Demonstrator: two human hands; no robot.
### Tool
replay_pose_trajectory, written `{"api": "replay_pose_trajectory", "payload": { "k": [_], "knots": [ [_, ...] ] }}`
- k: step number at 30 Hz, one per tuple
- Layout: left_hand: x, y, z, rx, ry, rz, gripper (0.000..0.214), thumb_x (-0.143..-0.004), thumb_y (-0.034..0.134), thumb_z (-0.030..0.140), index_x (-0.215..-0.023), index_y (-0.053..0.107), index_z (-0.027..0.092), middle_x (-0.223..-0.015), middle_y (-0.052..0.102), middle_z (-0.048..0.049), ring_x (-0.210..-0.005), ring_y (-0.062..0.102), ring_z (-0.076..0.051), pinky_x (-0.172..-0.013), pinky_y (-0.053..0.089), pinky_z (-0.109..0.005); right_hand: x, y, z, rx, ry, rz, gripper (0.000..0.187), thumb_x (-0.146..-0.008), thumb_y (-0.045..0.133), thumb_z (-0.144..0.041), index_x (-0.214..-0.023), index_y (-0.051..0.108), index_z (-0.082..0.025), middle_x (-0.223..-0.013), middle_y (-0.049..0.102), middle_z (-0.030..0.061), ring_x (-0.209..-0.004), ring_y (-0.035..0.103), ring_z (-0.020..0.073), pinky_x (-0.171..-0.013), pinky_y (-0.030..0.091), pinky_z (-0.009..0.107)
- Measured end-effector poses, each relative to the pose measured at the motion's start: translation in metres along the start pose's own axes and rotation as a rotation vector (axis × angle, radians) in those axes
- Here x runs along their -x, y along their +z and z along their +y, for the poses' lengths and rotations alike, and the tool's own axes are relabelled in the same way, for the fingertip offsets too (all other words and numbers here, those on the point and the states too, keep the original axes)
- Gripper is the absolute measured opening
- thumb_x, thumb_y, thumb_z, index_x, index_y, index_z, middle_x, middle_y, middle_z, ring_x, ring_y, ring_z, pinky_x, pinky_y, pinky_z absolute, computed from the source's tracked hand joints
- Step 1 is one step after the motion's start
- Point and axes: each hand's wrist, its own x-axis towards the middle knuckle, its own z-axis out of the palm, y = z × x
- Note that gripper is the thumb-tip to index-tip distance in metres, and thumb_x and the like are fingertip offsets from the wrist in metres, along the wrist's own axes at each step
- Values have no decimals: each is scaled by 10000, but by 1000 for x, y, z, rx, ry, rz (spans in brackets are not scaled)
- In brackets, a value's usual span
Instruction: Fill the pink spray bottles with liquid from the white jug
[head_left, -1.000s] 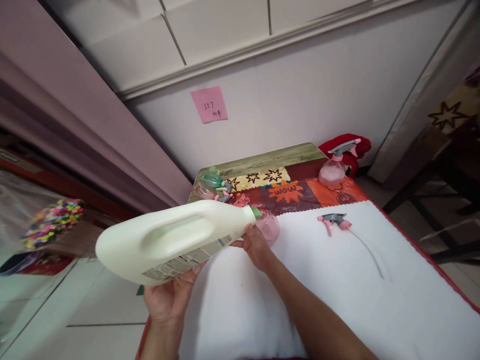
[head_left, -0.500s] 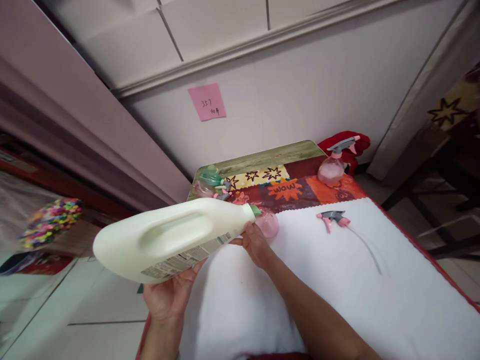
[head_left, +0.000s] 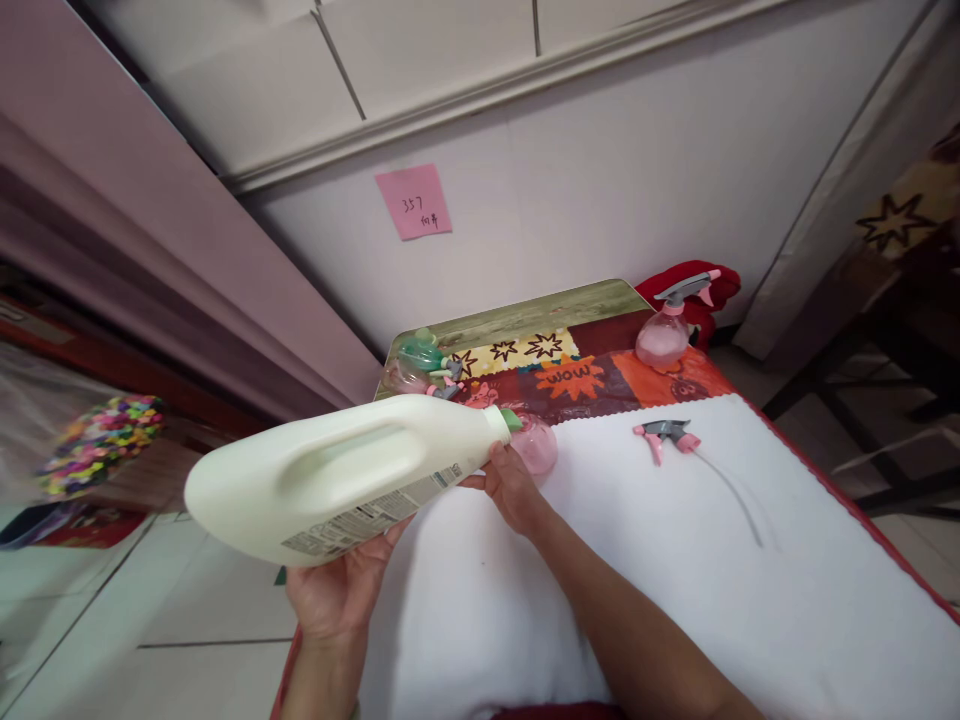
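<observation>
A large pale-green detergent jug lies tilted on its side in the air, its green-tipped mouth pointing right. Underneath its body, my left hand is closed around the labelled side and bears it. My right hand grips the jug near its neck, its fingertips partly hidden. Just beyond that mouth stands a round pink spray bottle body without its head; the jug's spout overlaps its top, so I cannot see whether they touch. To the right, a grey and pink spray head with a clear tube lies on the white cloth.
An assembled pink spray bottle stands at the table's back right. Green and clear spray bottles lie at the back left. A pink note is on the wall. Colourful flowers stand left of the table, and a dark stool stands right.
</observation>
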Motion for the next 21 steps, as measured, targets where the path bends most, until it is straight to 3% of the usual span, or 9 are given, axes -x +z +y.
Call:
{"api": "replay_pose_trajectory", "payload": {
  "k": [21],
  "knots": [
    [1, -11, 6, -46, -13, 44, 575, -920, 577, 365, -1486, 484, 399, -1620, 395, -36, -1503, 269, -411, -1072, 312, -745, -1, -1, 3, 0, -11, 10, 651, -857, 639, -680, -1350, 552, -264, -1342, 659, 87, -1155, 661, 280, -947, 598, 573]
  ]
}}
